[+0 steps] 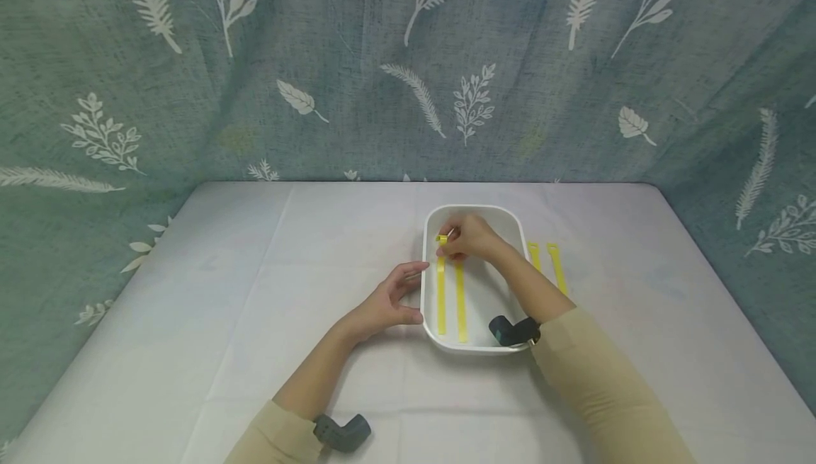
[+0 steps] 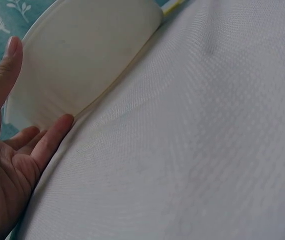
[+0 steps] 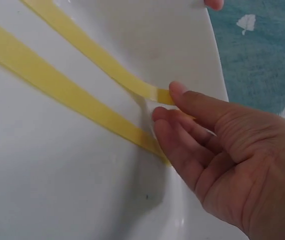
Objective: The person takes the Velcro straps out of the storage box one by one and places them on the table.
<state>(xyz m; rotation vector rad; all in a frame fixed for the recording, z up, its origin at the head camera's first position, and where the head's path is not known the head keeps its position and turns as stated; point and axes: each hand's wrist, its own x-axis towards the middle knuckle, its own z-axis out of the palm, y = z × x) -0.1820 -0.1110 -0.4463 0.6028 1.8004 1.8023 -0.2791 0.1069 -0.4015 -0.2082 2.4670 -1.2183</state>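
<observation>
A white rectangular basin with rounded corners (image 1: pixel 489 283) stands on the table, two long yellow straps inside it. My right hand (image 1: pixel 473 239) reaches in and pinches the far end of the left yellow strap (image 1: pixel 441 301) between thumb and fingers. In the right wrist view this strap (image 3: pixel 115 69) bends up towards the thumb. Beside it the second yellow strap (image 3: pixel 57 90) lies along the basin floor, its far end partly behind my fingers. My left hand (image 1: pixel 385 304) rests at the basin's left side, thumb and fingers spread; its fingertips meet the outer wall (image 2: pixel 90 55).
Right of the basin, two more yellow straps (image 1: pixel 534 256) lie on the white tablecloth (image 1: pixel 325 237), partly hidden by the right forearm. Each shows a wider looped end. A leaf-patterned green curtain (image 1: pixel 357 95) hangs behind the table.
</observation>
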